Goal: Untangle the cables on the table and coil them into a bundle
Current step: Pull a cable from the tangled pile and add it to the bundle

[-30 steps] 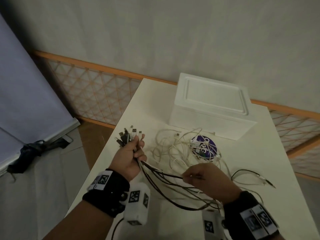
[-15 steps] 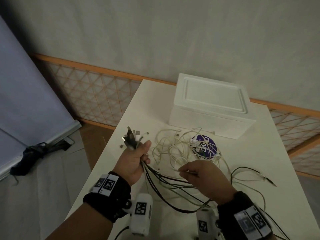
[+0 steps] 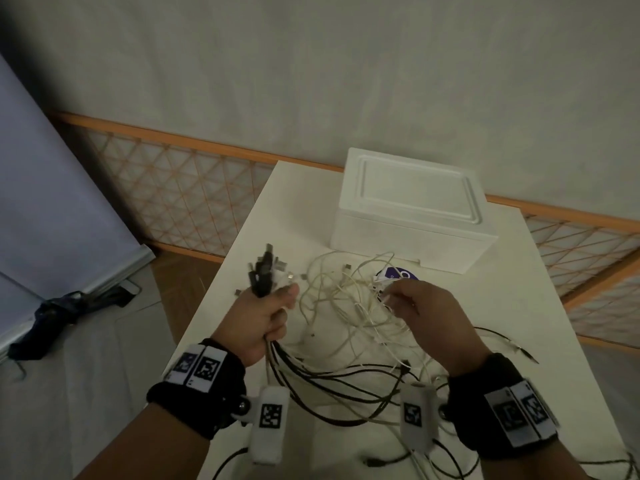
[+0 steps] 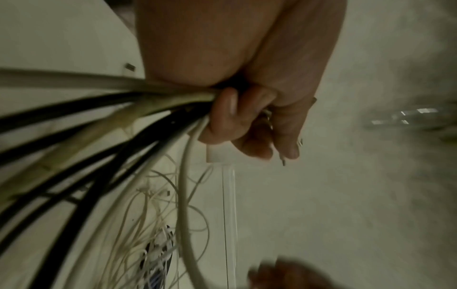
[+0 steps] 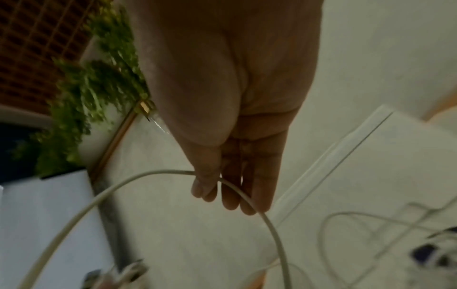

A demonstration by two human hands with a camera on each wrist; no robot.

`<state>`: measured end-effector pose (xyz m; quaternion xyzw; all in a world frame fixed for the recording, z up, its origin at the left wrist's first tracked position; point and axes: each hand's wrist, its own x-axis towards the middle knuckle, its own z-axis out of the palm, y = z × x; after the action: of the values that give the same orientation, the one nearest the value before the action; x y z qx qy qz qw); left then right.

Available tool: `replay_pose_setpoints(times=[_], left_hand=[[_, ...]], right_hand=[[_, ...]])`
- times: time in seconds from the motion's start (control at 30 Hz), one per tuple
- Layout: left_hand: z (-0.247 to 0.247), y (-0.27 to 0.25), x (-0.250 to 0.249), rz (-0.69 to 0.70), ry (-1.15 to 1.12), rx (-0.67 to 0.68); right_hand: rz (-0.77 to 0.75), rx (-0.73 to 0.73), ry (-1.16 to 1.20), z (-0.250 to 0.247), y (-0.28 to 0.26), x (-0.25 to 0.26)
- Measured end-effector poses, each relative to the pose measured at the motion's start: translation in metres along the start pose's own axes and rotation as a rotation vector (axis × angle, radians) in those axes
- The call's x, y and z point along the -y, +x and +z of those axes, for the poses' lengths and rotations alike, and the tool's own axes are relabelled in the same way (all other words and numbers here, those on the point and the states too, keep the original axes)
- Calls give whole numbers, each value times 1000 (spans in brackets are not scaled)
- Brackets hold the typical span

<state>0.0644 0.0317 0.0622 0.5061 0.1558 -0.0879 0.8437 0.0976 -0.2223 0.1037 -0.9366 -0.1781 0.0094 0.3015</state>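
My left hand [image 3: 266, 317] grips a bundle of black and white cables [image 4: 138, 117] in its fist above the table's left side. Their plug ends [image 3: 265, 271] stick up out of the fist. The cables trail down in loops [image 3: 346, 386] across the table towards me. My right hand [image 3: 415, 306] is raised over a tangle of thin white cables [image 3: 339, 299]. Its thumb and fingers pinch one white cable [image 5: 173, 173], which bends over the fingertips and runs down both ways.
A white foam box [image 3: 412, 209] stands at the back of the white table [image 3: 519, 306]. A purple-and-white round thing [image 3: 398, 273] lies under the tangle. A thin black cable [image 3: 502, 336] lies at the right. The table's left edge drops to the floor.
Both hands have risen and moved away from me. The right hand has gone from the black cables near the front up over the white tangle, and holds a white cable.
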Motion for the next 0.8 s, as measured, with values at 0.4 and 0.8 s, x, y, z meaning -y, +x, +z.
replay_pose_setpoints(times=[0.4, 0.8], left_hand=[[54, -6, -11, 189, 131, 67], [39, 4, 0, 146, 54, 112]], right_hand=[[-212, -138, 491, 11, 24, 70], [-154, -136, 459, 18, 20, 68]])
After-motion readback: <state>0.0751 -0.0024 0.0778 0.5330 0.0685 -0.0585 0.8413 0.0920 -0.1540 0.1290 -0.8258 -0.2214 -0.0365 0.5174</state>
